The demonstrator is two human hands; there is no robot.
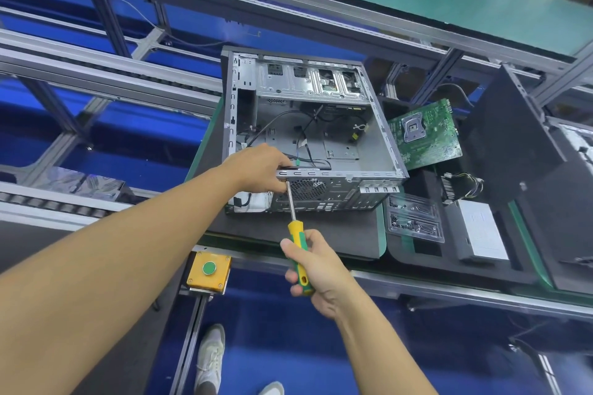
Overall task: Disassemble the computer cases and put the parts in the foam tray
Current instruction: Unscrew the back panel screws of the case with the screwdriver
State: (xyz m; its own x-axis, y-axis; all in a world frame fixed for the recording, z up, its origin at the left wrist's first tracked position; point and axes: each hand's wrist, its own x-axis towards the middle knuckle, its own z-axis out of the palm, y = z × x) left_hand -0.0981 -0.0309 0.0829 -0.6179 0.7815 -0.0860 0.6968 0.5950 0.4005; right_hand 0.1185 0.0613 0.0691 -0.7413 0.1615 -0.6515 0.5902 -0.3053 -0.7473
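Computer case (372, 151) lies on its side, open face up, on a dark mat (346, 234) on the conveyor, with its rear panel facing the mat's near edge. Just beside the mat's right edge sits the foam tray (423, 266). A green motherboard (426, 135) lies tilted at the tray's far end, close against the case's right wall; contact cannot be confirmed. A clear plastic insert (414, 215) holding small dark fasteners lies at the tray's near-left corner. A grey power supply (481, 231) with its wire bundle lies toward the right edge. A black panel (513, 151) stands tilted beyond that edge. A yellow button box (208, 269) is fixed to the conveyor frame below the mat's near-left corner. Inside the case, loose black cables (288, 125) cross the floor. The left hand (260, 167) grips the case's near top rim at its left end, fingers curled over it. The right hand (316, 269), out past the mat's near edge, is wrapped round the handle of a yellow-and-green screwdriver (296, 232). The shaft runs up to the rear panel, just left of the fan grille (308, 189), directly under the left hand. Those fingers hide the tip, so its seating cannot be told.
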